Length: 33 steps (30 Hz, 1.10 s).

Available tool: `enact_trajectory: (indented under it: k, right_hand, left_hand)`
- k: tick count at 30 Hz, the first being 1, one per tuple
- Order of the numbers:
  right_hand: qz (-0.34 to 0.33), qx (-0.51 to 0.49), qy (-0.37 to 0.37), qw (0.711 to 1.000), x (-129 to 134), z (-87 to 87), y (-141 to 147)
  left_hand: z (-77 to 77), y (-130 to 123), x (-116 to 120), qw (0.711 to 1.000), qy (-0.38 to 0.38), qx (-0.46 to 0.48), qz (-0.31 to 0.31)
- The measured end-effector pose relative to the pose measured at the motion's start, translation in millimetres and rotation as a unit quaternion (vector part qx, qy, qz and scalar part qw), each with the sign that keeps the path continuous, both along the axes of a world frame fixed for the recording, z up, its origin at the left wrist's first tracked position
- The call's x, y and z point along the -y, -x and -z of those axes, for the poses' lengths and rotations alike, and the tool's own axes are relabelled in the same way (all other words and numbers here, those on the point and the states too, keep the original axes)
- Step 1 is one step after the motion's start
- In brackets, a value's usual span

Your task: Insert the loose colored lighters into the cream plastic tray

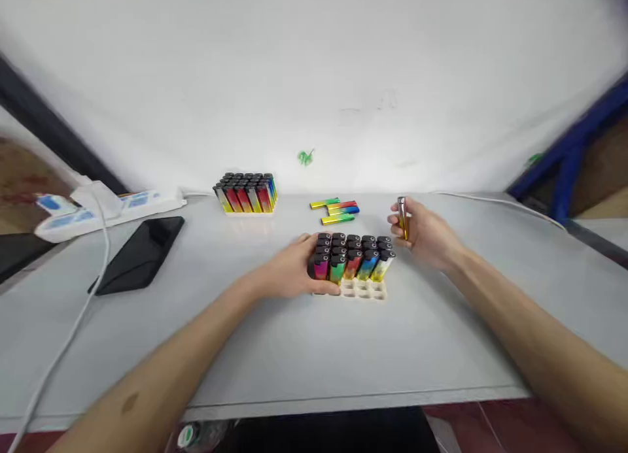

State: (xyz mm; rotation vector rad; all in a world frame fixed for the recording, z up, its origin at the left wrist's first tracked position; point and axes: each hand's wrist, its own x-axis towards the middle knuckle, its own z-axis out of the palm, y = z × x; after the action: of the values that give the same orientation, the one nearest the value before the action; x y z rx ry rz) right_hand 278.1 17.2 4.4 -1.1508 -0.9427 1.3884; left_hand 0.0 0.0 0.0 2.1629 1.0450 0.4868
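Note:
My right hand (pixel 426 232) is closed round a gold lighter (pixel 403 219), held upright just above the table to the right of the tray. My left hand (pixel 294 270) grips the left side of a white tray (pixel 363 291), its thumb along the front edge. Several colourful lighters with black tops, among them a blue lighter (pixel 367 265), stand in rows in that tray. Bare slots show in its front row, while my fingers hide its left side. Behind the tray, several metallic sleeve-like pieces (pixel 338 219) in green, yellow, red and blue lie flat; their exact kind is unclear.
A second tray packed with lighters (pixel 245 195) stands at the back, near the white wall (pixel 314 80). On the left lie a black phone (pixel 142 253) and a white power strip (pixel 132 208), whose cable (pixel 73 329) runs to the front edge. A blue frame (pixel 569 152) rises at the right.

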Motion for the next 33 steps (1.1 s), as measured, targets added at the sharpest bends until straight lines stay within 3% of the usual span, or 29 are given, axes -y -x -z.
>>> enact_trajectory:
  k: [10, 33]
  right_hand:
    - [-0.052, -0.014, 0.021, 0.998, 3.3, -0.4, 0.0]
    - [-0.010, 0.008, 0.040, 0.999, 2.0, 2.1, 2.8]
  left_hand:
    - [-1.9, -1.4, 2.0, 1.000, -0.008, 0.019, 0.017]
    - [-1.9, -1.8, 2.7, 1.000, -0.025, 0.007, 0.013]
